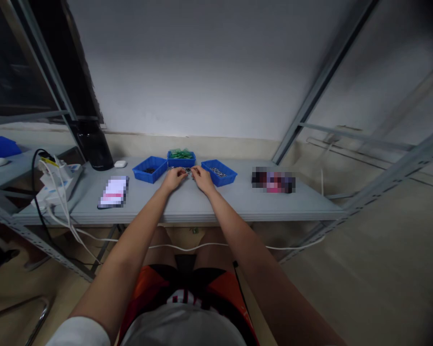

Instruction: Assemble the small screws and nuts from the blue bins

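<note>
My left hand [175,178] and my right hand [202,178] are close together above the grey shelf, with fingers bent inward. Small metal pieces lie around the fingertips; what each hand pinches is too small to make out. Left of my left hand sits a blue bin [139,174] with dark small parts in it. Beside my right hand is another blue bin [229,179] holding silvery parts. Behind the hands stands a third blue bin [181,163], filled with green pieces [181,153].
A phone [114,192], a white case [120,164], a black bottle [95,145] and a power strip [67,185] with cables are on the left. A pixelated object [273,181] lies at right. Metal posts flank the shelf [187,204].
</note>
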{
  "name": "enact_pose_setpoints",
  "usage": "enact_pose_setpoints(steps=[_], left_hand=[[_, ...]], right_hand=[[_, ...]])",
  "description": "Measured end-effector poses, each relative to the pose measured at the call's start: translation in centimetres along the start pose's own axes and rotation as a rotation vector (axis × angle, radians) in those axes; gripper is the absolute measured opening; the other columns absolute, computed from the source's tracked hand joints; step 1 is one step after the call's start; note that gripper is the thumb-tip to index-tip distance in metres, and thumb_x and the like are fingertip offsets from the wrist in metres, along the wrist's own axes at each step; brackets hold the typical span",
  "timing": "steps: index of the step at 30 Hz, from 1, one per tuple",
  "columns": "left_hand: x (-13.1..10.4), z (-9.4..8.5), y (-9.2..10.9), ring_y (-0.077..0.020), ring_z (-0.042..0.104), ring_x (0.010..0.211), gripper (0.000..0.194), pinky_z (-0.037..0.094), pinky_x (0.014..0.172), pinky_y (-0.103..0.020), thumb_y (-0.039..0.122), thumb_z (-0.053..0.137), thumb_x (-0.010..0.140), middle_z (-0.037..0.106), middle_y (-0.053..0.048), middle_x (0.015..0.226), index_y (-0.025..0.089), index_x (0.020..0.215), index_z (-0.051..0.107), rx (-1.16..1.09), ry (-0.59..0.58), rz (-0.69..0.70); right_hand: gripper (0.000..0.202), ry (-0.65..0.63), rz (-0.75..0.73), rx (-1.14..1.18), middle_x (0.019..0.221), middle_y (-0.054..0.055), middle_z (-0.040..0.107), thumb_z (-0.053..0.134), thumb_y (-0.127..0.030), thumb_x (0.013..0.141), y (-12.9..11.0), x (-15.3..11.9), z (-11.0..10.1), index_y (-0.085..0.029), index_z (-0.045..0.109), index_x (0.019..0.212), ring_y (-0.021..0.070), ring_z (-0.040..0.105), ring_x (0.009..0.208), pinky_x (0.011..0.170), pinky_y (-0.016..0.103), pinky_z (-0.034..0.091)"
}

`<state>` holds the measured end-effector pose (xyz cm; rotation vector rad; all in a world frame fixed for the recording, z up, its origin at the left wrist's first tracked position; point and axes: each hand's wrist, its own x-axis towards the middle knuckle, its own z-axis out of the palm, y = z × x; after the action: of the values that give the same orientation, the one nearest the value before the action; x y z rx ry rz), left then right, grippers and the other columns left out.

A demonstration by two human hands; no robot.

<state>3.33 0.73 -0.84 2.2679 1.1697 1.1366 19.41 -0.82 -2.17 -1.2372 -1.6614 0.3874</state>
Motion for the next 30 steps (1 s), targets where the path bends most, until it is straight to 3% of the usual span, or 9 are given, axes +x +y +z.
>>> enact_pose_setpoints(steps=[9,18,25,30], left_hand=[[0.2,0.0,-0.3,-0.0150,0.058,0.071,0.019,0.044,0.069,-0.025,0.028,0.060,0.076,0.069,-0.006,0.080,0.012,0.083,0.068,-0.016,0.005,0.009],[0.4,0.2,-0.7,-0.0177,0.062,0.080,0.021,0.046,0.077,-0.027,0.026,0.055,0.081,0.071,-0.007,0.089,0.014,0.087,0.071,-0.035,-0.018,0.086],[0.2,0.2,-0.2,-0.0157,0.061,0.075,0.023,0.047,0.073,-0.028,0.027,0.055,0.081,0.071,-0.007,0.089,0.013,0.093,0.068,-0.032,0.044,0.076],[0.2,0.2,0.4,-0.0148,0.060,0.076,0.021,0.047,0.074,-0.028,0.026,0.056,0.079,0.070,-0.007,0.090,0.013,0.091,0.067,-0.073,0.045,0.087]], right_hand=[[0.023,-0.087,0.005,-0.067,0.073,0.002,0.065,0.047,-0.032,0.085,-0.4,-0.4,-0.1,-0.018,0.064,0.089,0.0139,0.057,0.069,0.070,0.025,0.042],[0.024,-0.049,-0.015,-0.055,0.073,0.002,0.064,0.045,-0.031,0.086,0.2,-0.1,0.0,-0.018,0.064,0.092,0.0138,0.057,0.068,0.070,0.025,0.042],[0.021,-0.120,-0.007,-0.121,0.078,0.003,0.066,0.045,-0.025,0.088,-0.1,-0.2,0.0,-0.017,0.065,0.087,0.0140,0.058,0.073,0.072,0.024,0.040],[0.024,-0.166,-0.086,-0.133,0.078,0.003,0.066,0.043,-0.023,0.089,0.0,-0.2,0.0,-0.017,0.066,0.087,0.0136,0.057,0.073,0.071,0.023,0.040]])
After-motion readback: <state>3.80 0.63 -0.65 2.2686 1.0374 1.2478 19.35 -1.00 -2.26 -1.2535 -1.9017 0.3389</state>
